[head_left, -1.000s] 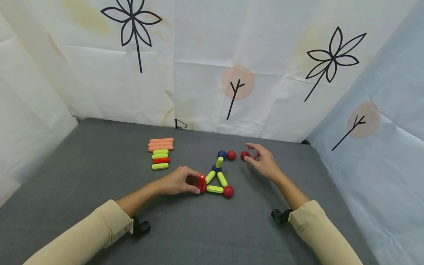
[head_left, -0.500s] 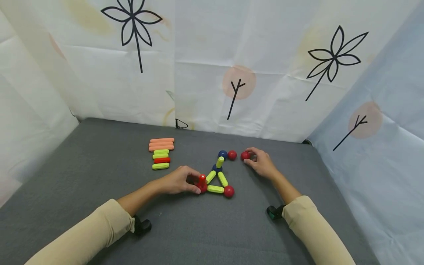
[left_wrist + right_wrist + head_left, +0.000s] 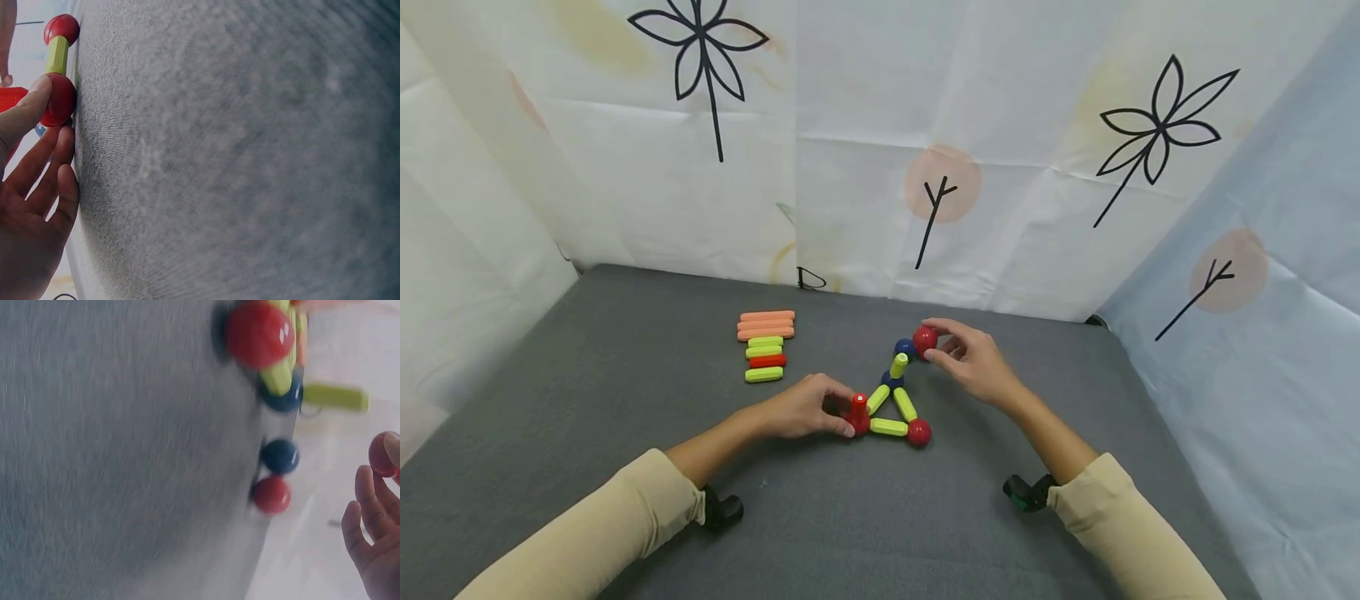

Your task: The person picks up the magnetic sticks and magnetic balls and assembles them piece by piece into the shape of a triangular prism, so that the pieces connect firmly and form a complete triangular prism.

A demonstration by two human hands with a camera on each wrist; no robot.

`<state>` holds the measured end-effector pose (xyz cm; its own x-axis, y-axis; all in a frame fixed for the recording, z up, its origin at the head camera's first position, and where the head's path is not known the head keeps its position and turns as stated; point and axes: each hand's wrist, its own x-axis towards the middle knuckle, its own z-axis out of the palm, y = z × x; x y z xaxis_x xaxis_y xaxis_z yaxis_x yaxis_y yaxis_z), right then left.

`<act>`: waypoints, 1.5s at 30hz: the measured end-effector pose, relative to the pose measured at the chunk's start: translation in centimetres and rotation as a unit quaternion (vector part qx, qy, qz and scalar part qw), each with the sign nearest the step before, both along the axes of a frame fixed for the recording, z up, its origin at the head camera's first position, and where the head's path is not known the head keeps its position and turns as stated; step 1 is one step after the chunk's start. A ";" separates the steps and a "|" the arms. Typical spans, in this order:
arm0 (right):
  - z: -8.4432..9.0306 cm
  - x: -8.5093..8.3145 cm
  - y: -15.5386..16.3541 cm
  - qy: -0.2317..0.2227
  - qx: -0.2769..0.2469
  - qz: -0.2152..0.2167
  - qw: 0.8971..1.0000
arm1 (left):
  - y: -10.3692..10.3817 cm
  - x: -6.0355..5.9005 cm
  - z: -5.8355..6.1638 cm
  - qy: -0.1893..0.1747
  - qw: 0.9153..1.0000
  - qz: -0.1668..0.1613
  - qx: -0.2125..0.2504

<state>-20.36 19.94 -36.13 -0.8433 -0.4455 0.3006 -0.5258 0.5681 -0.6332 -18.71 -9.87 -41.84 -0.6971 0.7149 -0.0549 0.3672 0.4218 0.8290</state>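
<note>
In the head view a triangle of yellow-green rods (image 3: 888, 427) lies on the table, joined at its corners by balls. My left hand (image 3: 808, 408) pinches the red corner ball (image 3: 60, 100) at the left, from which a red rod (image 3: 859, 407) stands up. A blue ball (image 3: 892, 381) forms the far corner and bears an upright yellow-green rod (image 3: 899, 364). Another red ball (image 3: 919, 432) is the right corner. My right hand (image 3: 973, 360) pinches a loose red ball (image 3: 925, 337), held above the table in the right wrist view.
A loose blue ball (image 3: 905, 348) and a red ball (image 3: 272, 495) sit side by side behind the triangle. To the left lie orange rods (image 3: 766, 326), short yellow-green rods (image 3: 763, 375) and a red rod (image 3: 767, 361) in a column. A fabric wall (image 3: 850, 167) stands behind the table.
My right hand has closed on the rightmost red ball, raised it and carried it left, over the other loose balls. The left hand and the triangle have stayed put.
</note>
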 end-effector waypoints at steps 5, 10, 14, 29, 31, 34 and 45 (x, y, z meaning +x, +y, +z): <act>0.2 0.6 -1.3 -0.003 0.000 0.055 0.999 | 0.0 -0.1 -0.1 0.004 1.000 -0.003 0.005; 0.2 0.5 -2.1 -0.016 0.004 0.074 0.997 | -0.1 -0.1 -0.2 0.002 1.000 -0.005 0.005; 0.3 0.2 -2.4 -0.013 0.011 0.071 0.997 | -0.1 -0.1 -0.2 -0.002 1.000 -0.004 0.005; -1.4 -2.7 -0.7 -0.045 -0.004 -0.045 0.998 | -0.2 -0.2 -0.1 -0.001 1.000 -0.005 0.009; -2.2 -3.3 -0.3 -0.062 0.030 -0.059 0.996 | -0.2 -0.2 -0.1 -0.002 1.000 -0.005 0.006; -3.2 -3.9 0.3 -0.086 0.071 -0.059 0.992 | -0.1 -0.2 0.0 -0.005 1.000 -0.004 0.004; -4.8 -4.0 0.8 -0.057 0.075 -0.063 0.994 | 0.0 -0.2 0.0 -0.005 1.000 -0.002 0.005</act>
